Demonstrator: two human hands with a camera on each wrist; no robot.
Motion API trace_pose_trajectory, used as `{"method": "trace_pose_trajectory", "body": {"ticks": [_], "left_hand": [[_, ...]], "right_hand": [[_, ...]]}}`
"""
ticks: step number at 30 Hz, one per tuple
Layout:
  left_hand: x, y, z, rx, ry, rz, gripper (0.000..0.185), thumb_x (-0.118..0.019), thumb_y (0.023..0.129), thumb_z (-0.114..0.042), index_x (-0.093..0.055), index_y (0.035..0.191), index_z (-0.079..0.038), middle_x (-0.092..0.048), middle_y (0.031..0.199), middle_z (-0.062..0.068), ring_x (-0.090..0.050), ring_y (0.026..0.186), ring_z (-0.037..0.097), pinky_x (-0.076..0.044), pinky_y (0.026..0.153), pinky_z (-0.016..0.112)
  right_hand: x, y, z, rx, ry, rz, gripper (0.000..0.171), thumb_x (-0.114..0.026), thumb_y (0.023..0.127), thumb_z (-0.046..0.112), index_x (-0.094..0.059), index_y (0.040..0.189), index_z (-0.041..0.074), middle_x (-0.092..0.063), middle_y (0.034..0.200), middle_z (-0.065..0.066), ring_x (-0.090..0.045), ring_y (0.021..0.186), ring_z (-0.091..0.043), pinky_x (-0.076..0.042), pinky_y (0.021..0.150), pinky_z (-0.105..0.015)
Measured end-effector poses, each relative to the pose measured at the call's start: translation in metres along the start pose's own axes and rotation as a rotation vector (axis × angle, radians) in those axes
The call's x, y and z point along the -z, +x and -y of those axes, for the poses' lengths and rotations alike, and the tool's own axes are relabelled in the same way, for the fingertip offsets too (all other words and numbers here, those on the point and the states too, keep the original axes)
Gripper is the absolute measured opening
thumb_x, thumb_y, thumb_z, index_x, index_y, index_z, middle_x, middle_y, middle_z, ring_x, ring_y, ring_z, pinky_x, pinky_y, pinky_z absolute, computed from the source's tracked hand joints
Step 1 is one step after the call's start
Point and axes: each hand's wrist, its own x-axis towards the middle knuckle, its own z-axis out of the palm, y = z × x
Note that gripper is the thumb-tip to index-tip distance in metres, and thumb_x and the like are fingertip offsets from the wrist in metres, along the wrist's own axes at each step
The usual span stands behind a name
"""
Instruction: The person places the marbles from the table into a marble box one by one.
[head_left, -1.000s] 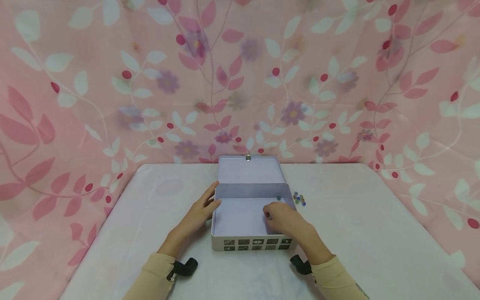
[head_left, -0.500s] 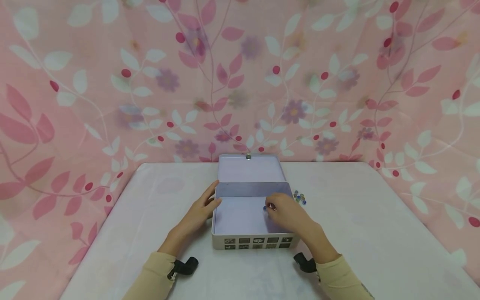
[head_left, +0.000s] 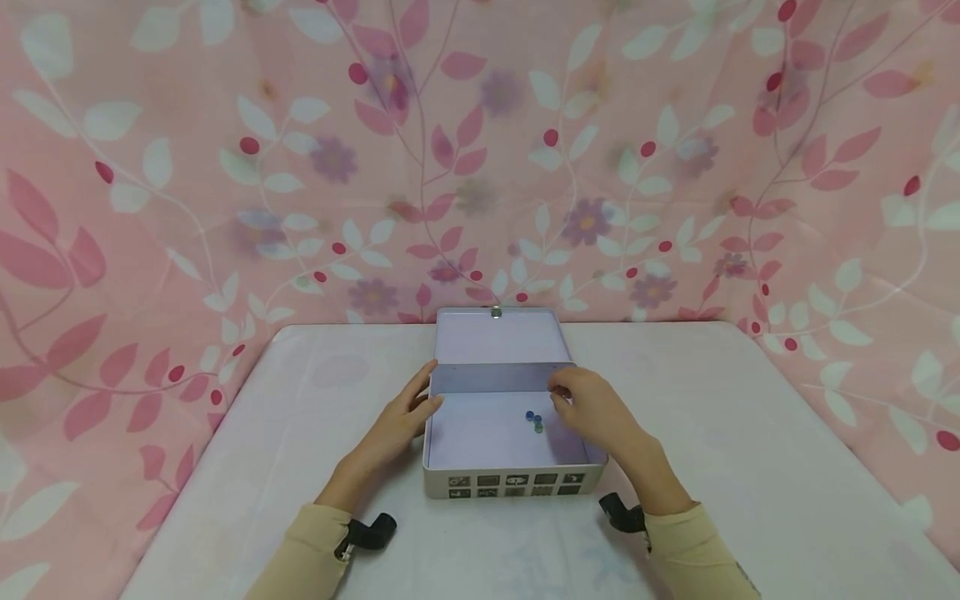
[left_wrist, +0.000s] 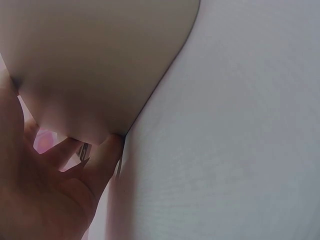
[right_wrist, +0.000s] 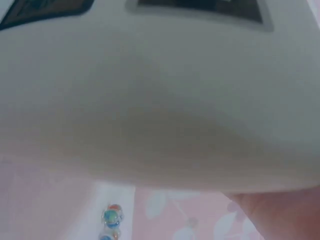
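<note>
Three marbles (head_left: 537, 419) lie in the box (head_left: 480, 433), just left of the right hand (head_left: 596, 410), whose fingers curl over it, though whether they pinch anything cannot be told. Steady work probably calls for the left hand (head_left: 397, 425), loosely spread against its side of the box, to brace it while marbles are handled low, limiting rolling.

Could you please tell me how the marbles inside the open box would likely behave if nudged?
The marbles look round, so they would probably roll easily over the flat floor of the box. Its raised walls would likely stop them. The glossy marbles in the right wrist view suggest these may be slippery to pinch.
</note>
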Motion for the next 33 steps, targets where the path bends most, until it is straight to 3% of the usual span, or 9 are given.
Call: {"method": "trace_pose_trajectory", "body": {"ticks": [13,20,28,33], "left_hand": [[0.001,-0.002,-0.006,0.013,-0.022,0.011,0.065,-0.054,0.1,-0.05,-0.019,0.155,-0.048,-0.021,0.166,0.009,-0.031,0.149,0.037,-0.041,0.109,0.06],[0.001,-0.001,-0.001,0.014,-0.018,0.003,0.065,-0.054,0.1,-0.05,-0.018,0.154,-0.051,-0.023,0.165,0.007,-0.032,0.149,0.035,-0.042,0.109,0.059],[0.003,-0.012,-0.026,0.043,-0.009,0.032,0.067,-0.052,0.103,-0.039,-0.016,0.159,-0.036,-0.022,0.165,0.012,-0.032,0.148,0.038,-0.042,0.11,0.059],[0.003,-0.008,-0.019,0.036,-0.012,0.035,0.068,-0.052,0.103,-0.041,-0.015,0.159,-0.038,-0.021,0.166,0.011,-0.032,0.149,0.036,-0.043,0.109,0.057]], "right_hand": [[0.018,-0.003,-0.02,-0.075,0.052,-0.081,0.012,-0.065,0.09,0.005,-0.073,0.099,0.005,-0.068,0.093,-0.004,-0.063,0.086,-0.019,-0.055,0.077,-0.037],[0.025,-0.004,-0.043,-0.113,0.0,-0.111,0.013,-0.061,0.09,0.005,-0.072,0.097,0.003,-0.069,0.091,-0.009,-0.064,0.084,-0.023,-0.056,0.077,-0.042],[0.024,-0.007,-0.061,-0.156,-0.023,-0.024,0.015,-0.06,0.086,0.002,-0.073,0.094,0.001,-0.066,0.083,-0.008,-0.057,0.075,-0.02,-0.05,0.07,-0.037],[0.02,-0.008,-0.071,-0.211,-0.068,0.056,0.015,-0.059,0.083,0.002,-0.072,0.09,0.002,-0.062,0.078,-0.008,-0.054,0.072,-0.021,-0.046,0.066,-0.035]]}}
